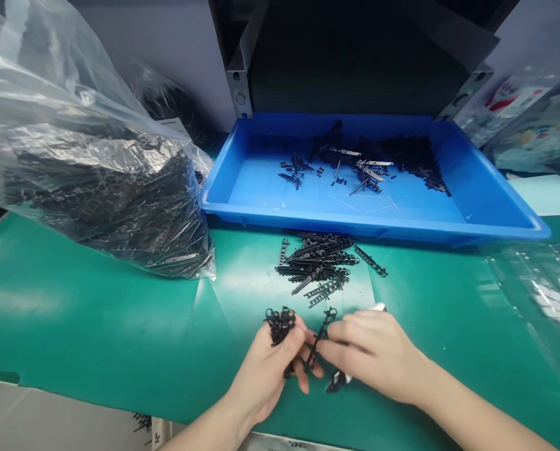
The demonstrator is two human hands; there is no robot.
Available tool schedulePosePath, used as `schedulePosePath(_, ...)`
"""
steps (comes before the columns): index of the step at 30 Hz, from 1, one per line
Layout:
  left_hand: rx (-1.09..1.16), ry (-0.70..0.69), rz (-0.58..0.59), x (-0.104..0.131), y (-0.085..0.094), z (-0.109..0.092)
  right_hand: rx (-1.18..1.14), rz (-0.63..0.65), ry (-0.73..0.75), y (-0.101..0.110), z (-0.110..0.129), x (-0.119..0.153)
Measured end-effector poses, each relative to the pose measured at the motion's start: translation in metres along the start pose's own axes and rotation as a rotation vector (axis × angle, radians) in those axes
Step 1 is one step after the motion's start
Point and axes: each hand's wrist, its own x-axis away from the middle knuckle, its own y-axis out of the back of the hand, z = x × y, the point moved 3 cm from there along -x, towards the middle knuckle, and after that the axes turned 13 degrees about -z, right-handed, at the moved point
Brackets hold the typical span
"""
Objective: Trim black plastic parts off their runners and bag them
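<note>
A bundle of black plastic strips (280,324) is gripped in my left hand (265,366), its looped ends sticking up above the thumb. Between the two hands stands a single black strip (321,335), touched by the fingers of my right hand (376,351). My right hand is closed around a black and white tool (339,380), whose dark end shows below the palm and whose pale end shows above the knuckles. Just beyond the hands, a loose pile of black strips (317,260) lies on the green table (120,332).
Behind the pile, a blue tray (299,218) holds black parts. A clear bag full of black strips (134,207) stands at the left. Clear plastic trays with white parts (557,307) lie at the right. A metal-framed dark chute (355,62) overhangs the blue tray.
</note>
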Motion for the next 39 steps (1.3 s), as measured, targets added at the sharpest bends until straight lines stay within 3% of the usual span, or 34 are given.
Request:
schedulePosePath(2,-0.006,0.044,0.094,0.002,-0.004,0.003,-0.036,-0.021,-0.010,-0.001,0.007,0.004)
schedulePosePath(5,-0.070,0.002,0.114,0.004,-0.005,0.001,-0.070,-0.058,-0.068,-0.003,0.012,0.011)
schedulePosePath(10,-0.239,-0.111,-0.011,0.005,-0.001,-0.006,-0.133,0.023,-0.522,-0.003,0.006,0.023)
schedulePosePath(13,-0.314,-0.130,-0.023,0.005,-0.002,-0.007,-0.152,0.122,-0.631,-0.004,0.008,0.023)
schedulePosePath(17,-0.357,-0.120,-0.027,0.005,-0.003,-0.006,-0.090,0.177,-0.625,-0.006,0.013,0.021)
schedulePosePath(24,-0.377,-0.098,-0.015,0.006,-0.005,-0.004,0.008,0.133,-0.545,-0.006,0.016,0.016)
schedulePosePath(39,-0.334,-0.231,-0.132,0.006,-0.002,0.004,0.170,0.041,-0.518,-0.014,0.026,0.017)
